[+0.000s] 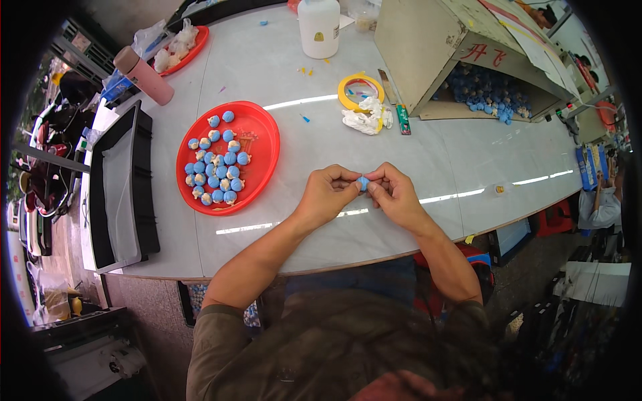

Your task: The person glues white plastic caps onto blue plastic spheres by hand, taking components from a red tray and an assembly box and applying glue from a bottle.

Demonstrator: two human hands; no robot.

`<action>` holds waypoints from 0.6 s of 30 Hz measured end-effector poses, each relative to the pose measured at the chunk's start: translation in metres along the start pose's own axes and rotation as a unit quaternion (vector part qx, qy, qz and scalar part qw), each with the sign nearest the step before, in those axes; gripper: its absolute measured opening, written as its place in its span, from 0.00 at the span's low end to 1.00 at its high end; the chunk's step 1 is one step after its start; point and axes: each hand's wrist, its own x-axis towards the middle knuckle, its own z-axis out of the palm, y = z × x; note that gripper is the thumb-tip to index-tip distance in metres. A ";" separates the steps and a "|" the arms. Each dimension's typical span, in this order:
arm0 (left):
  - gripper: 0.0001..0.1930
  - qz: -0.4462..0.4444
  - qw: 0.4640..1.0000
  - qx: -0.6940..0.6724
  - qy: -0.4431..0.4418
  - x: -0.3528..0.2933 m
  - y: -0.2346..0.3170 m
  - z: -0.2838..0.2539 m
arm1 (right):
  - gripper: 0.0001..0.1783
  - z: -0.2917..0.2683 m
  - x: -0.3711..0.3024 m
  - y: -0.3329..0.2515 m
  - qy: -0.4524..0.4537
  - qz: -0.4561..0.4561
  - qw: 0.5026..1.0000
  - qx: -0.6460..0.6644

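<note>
Left hand (326,195) and right hand (396,198) pinch a blue piece (363,182); many rounded pieces (230,158) on the red plate (265,134) leftward seem done, others in the box (428,60) ahead-right may remain

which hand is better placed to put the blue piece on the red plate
Left, probably: the left hand is nearer the plate, while the right hand would have to reach past it. Both hands hold the piece.

Small balls (221,172) sit on the plate (263,142), right of the tray (145,184), left of the tape (344,95)
</note>
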 end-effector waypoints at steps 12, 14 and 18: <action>0.09 -0.005 0.999 -0.038 -0.009 0.000 0.000 0.000 | 0.04 -0.005 0.002 0.000 -0.019 0.029 0.999 0.039; 0.09 0.020 1.000 -0.001 0.008 -0.001 -0.001 0.001 | 0.03 -0.005 0.002 -0.003 -0.025 0.023 0.999 0.015; 0.10 -0.002 1.000 -0.016 0.002 0.001 0.010 0.003 | 0.03 -0.007 0.003 -0.007 -0.025 0.028 0.999 0.035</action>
